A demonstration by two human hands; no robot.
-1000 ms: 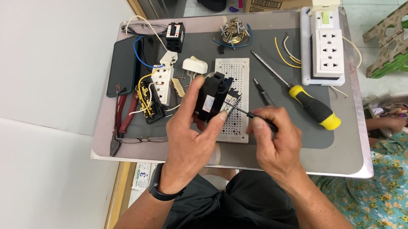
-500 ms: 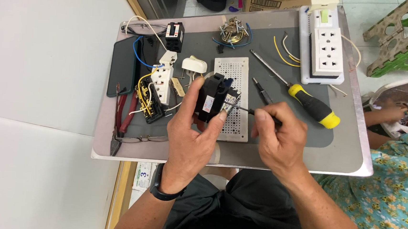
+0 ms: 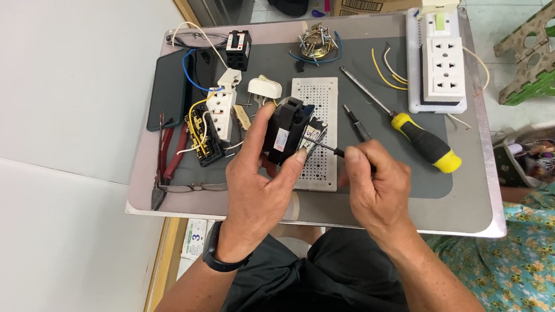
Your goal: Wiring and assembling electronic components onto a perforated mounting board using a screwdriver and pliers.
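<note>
My left hand (image 3: 261, 181) grips a black electrical component (image 3: 286, 130), a boxy switch-like block, and holds it upright above the white perforated plate (image 3: 319, 97). My right hand (image 3: 374, 185) is closed around a small black-handled screwdriver (image 3: 330, 148), whose thin shaft points left into the side of the black component. Both hands hover over the grey mat (image 3: 380, 176) on the small metal table (image 3: 481, 216).
A yellow-and-black screwdriver (image 3: 415, 136) lies right of the plate. A white power strip (image 3: 442, 57) sits at the back right. Opened sockets with wires (image 3: 211, 122), red pliers (image 3: 166, 161), a dark phone (image 3: 167, 89) and loose screws (image 3: 316, 40) lie left and back. Another person sits at right.
My hands and the component have stayed nearly in place; the small screwdriver tip stays at the component. The other person's hand at the right edge has drawn back out of sight.
</note>
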